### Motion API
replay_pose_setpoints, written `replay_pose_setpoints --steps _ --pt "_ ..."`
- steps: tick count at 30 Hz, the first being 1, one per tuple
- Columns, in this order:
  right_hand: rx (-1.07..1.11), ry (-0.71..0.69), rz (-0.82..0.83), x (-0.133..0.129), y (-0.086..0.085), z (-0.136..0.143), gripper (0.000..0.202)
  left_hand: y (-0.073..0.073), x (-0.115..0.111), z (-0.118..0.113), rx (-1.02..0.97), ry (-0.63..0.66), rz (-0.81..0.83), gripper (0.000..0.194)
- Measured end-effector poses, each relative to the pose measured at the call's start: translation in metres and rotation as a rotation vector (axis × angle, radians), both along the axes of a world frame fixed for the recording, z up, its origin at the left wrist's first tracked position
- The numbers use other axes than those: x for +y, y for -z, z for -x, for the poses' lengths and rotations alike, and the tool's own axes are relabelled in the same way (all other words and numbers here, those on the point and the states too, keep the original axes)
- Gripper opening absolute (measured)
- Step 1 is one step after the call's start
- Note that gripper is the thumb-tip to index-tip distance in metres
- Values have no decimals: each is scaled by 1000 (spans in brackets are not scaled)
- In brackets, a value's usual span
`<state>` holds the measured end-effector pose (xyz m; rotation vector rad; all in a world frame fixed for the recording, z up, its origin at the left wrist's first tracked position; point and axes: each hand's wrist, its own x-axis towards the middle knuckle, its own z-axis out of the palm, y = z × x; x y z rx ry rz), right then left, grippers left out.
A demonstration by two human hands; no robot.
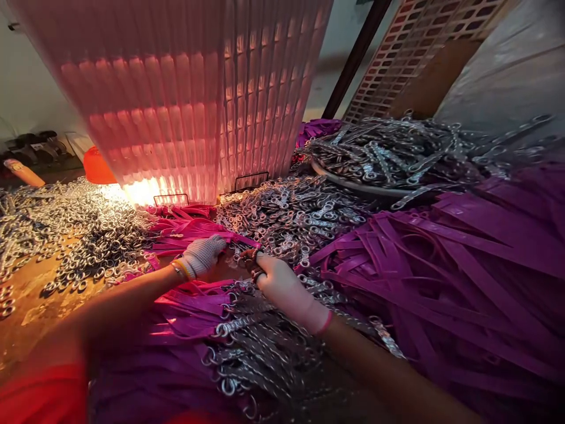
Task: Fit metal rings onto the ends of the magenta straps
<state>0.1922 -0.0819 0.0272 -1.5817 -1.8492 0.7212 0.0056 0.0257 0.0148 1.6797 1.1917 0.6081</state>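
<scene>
My left hand (200,257), in a white knit glove with a yellow cuff edge, is closed on a purple strap (242,238) at the middle of the work surface. That strap stretches rightward to the thumb of my right hand (286,290), which wears a pale glove with a pink cuff. The right fingers are curled shut at the strap's end; dark patches at their tips make any small metal piece there hard to tell. Below both hands lie purple straps (189,315) joined to dark braided chain-like lengths with metal rings (260,347).
Loose metal ring pieces (101,247) cover the left of the table. Another heap (300,218) lies beyond my hands, beside a heaped basin (366,187). Many purple straps (424,259) pile at right. Translucent ribbed panels (176,106) stand behind, with a lit orange lamp (97,166).
</scene>
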Motion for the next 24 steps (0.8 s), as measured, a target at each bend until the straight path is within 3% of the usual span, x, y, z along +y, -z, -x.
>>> replay_pose_setpoints --steps 4,7,10,15,18,21,24 --pt "-51 -58 -2 -5 -16 19 38 -13 -22 29 -50 -35 -47 15" --pt "-178 -65 26 -9 -27 36 34 -24 -47 45 -202 -84 148 23" --pt "-372 -56 30 -14 -34 53 27 -36 -74 51 -286 -50 314 30" --pt "-597 -57 1 -28 -39 72 24 -50 -101 55 -239 2 273 35" --pt "-709 -56 -41 -37 -38 79 24 -47 -104 60 -156 62 239 28" --pt "-759 -111 -64 -40 -33 83 25 -35 -104 65 -95 134 231 21" --pt "-698 -106 -23 -38 -29 84 25 -22 -103 66 -20 173 12 16"
